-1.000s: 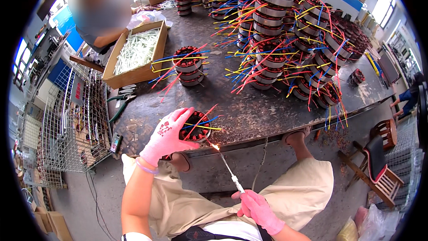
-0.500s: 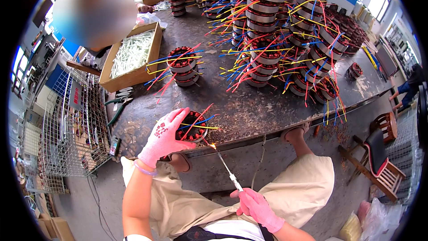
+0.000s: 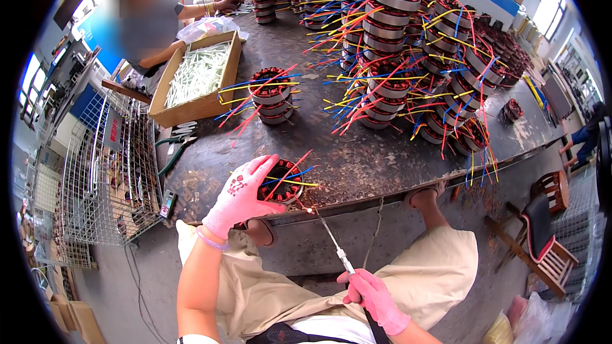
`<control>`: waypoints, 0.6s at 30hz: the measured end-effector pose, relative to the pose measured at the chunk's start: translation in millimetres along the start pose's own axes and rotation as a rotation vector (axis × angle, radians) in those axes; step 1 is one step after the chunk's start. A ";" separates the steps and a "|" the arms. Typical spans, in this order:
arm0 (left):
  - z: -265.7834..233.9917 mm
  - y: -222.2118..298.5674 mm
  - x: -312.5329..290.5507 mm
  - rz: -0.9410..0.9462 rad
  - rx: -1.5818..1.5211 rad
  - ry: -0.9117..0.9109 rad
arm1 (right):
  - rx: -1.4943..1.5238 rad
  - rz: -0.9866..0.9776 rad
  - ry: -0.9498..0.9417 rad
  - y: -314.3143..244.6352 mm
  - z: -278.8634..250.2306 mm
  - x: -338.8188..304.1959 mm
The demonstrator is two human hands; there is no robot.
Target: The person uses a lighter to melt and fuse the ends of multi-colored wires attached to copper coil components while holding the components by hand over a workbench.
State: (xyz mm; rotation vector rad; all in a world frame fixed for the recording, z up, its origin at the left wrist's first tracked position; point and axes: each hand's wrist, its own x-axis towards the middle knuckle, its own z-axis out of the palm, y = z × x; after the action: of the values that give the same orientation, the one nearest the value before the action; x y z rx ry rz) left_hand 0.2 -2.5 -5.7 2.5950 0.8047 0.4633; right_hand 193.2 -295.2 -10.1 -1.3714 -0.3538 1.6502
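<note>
My left hand [image 3: 239,194], in a pink glove, grips a wound motor stator [image 3: 281,181] near the table's front edge. Its fingers and thumb wrap round the stator's left and near sides. Red, blue and yellow leads stick out of the stator to the right, and a short red lead [image 3: 303,206] points over the edge with a small bright spot at its end. Also gloved in pink, my right hand [image 3: 375,296] is closed round the handle of a slim metal torch [image 3: 334,242]. The torch's thin tip is right beside that lead's end; whether they touch I cannot tell.
Stacked stators [image 3: 389,38] with coloured leads crowd the back right, and a short stack [image 3: 271,99] stands nearer. A cardboard box [image 3: 191,105] holds white sleeves. Pliers [image 3: 175,156] lie at the left edge beside wire baskets [image 3: 105,191]. Another person [image 3: 150,32] sits at far left.
The small flame at the torch's tip is no longer plain; a bright spot shows at the lead's end. The view has shifted slightly. The other person's arms now show, one reaching across the table.
</note>
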 end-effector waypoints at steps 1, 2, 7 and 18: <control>-0.5 -0.3 -0.7 0.001 -0.002 0.003 | -0.001 0.022 0.012 -2.2 0.7 0.0; 0.6 -0.7 0.2 0.005 -0.008 0.004 | 0.009 0.020 0.001 -0.7 -0.7 0.2; 1.9 -2.5 0.1 0.016 0.006 0.010 | 0.037 0.008 -0.057 4.6 -3.5 1.1; 2.6 -0.6 0.8 -0.002 -0.001 -0.014 | 0.063 0.012 -0.096 4.9 -1.8 2.7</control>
State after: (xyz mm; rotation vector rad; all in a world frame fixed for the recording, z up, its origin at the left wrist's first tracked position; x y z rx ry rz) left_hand 1.6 -2.2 -8.1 2.5940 0.8020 0.4443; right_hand 192.6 -296.2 -15.8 -1.2522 -0.3468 1.7269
